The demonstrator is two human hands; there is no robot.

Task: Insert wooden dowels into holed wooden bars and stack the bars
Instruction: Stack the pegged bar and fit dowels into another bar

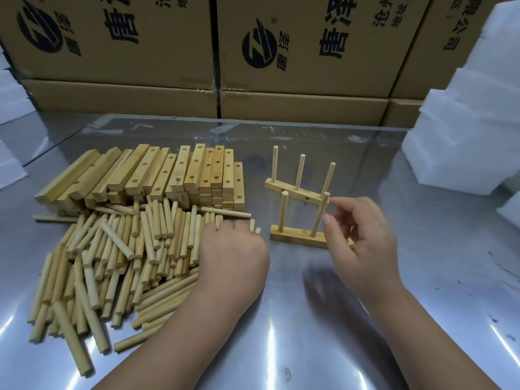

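A pile of loose wooden dowels point(118, 254) lies on the left of the metal table point(281, 319). Behind it is a stack of holed wooden bars point(168, 175). My left hand point(233, 249) rests on the pile's right edge, fingers curled around a few dowels point(254, 227). A far bar point(294, 191) holds three upright dowels. A near bar point(295, 239) holds two, with its middle hole bare. My right hand point(360, 235) hovers by the near bar's right dowel point(319, 215). Its forefinger tip touches the dowel's top and the thumb sits just beside it.
Large printed cardboard boxes point(295, 66) wall off the back of the table. White foam blocks point(464, 136) are stacked at the right, and more foam point(11, 170) shows at the left edge. Tape scraps point(225, 127) stick to the far tabletop.
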